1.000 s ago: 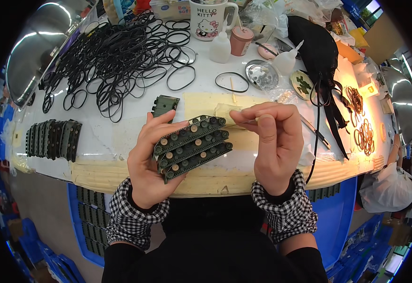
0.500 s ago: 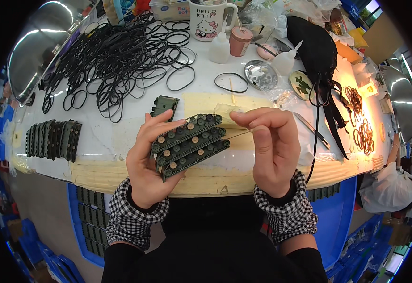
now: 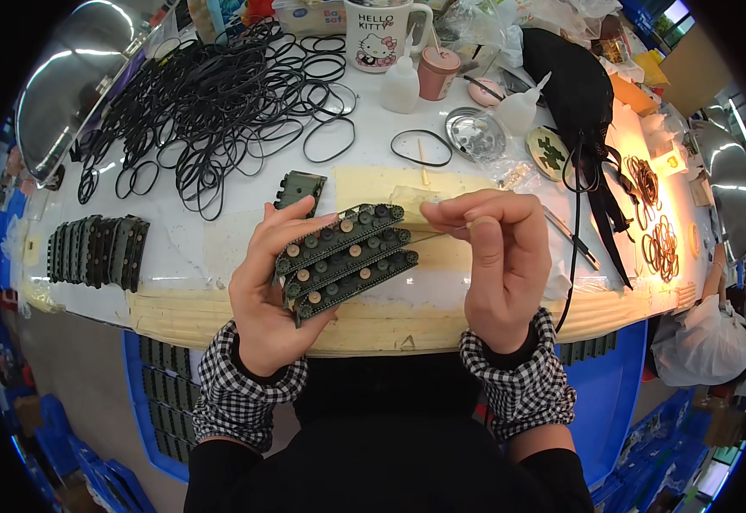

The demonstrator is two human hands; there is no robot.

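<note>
In my left hand (image 3: 275, 286) is a stack of three dark green toy tank track units (image 3: 347, 252), fanned out, with rows of round wheels, some tan-topped. The fingers wrap behind the stack and the thumb is below it. My right hand (image 3: 501, 265) pinches a thin stick (image 3: 434, 235) between thumb and forefinger; its tip points at the right ends of the units. Whether the tip touches a wheel I cannot make out. Just beyond my left fingers lies another green track unit (image 3: 302, 190) on the table.
A heap of black rubber bands (image 3: 211, 111) covers the far left. More green units (image 3: 98, 252) stand in a row at left. Behind are a white mug (image 3: 377, 38), squeeze bottles (image 3: 400, 85) and a metal dish (image 3: 475, 132). A black cable (image 3: 573, 256) hangs over the front edge.
My right hand has shifted slightly right, drawing the stick a little away from the units. My left hand and the stack have barely moved.
</note>
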